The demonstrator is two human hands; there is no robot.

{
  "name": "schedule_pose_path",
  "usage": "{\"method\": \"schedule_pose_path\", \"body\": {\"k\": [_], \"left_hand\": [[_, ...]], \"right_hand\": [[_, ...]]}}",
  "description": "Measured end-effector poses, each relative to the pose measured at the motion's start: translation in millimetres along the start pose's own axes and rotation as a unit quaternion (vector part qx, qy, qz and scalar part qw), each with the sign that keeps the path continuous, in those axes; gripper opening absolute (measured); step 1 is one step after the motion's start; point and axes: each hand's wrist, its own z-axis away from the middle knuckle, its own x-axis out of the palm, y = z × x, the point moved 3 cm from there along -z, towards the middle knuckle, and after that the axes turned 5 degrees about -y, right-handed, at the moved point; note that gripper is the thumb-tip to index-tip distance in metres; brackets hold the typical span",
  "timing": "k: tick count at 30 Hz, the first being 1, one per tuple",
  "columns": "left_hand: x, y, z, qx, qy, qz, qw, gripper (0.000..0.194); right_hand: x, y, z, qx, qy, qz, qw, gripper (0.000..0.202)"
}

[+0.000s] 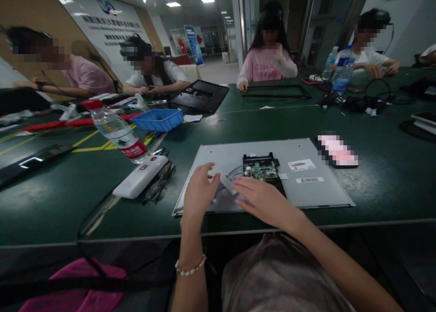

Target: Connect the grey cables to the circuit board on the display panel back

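A flat silvery panel (218, 160) lies on the green table in front of me. On its middle sits a green circuit board (260, 172) in a black bracket, with grey cables (235, 172) running left from it. A strip of whitish tape (227, 183) spans the gap between my hands. My left hand (201, 185), a bracelet on its wrist, is over the panel's left part, thumb and fingers closed at the strip's upper end. My right hand (260, 198) reaches in below the board, its fingers together on the strip's other end.
Left of the panel are a white power bank (141, 177), glasses (159, 182), a water bottle (119, 135) and a blue tray (158, 120). A phone (337, 151) lies at the right. Across the table (238, 121), several people sit near black frames and bottles.
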Motion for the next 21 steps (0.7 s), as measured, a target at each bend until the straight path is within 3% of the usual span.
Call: {"method": "schedule_pose_path", "body": {"k": [2,4,7,12,21], "left_hand": [[-6.0,10,11,0.029,0.087,-0.023,0.996,0.031],[-5.0,22,25,0.070,0.129,-0.032,0.989,0.028],[11.2,30,42,0.119,0.085,-0.056,0.988,0.026],[35.9,14,42,0.093,0.001,-0.123,0.988,0.026],[33.1,9,28,0.059,-0.041,-0.134,0.988,0.026]], "right_hand": [[9,-3,-1,-0.005,-0.020,0.016,1.000,0.040],[18,-4,-1,0.003,-0.033,0.020,0.999,0.046],[26,-5,2,0.014,-0.039,0.014,0.999,0.050],[28,-7,8,0.024,-0.029,0.003,0.999,0.055],[31,-22,19,0.080,-0.025,0.021,0.996,0.060]]}}
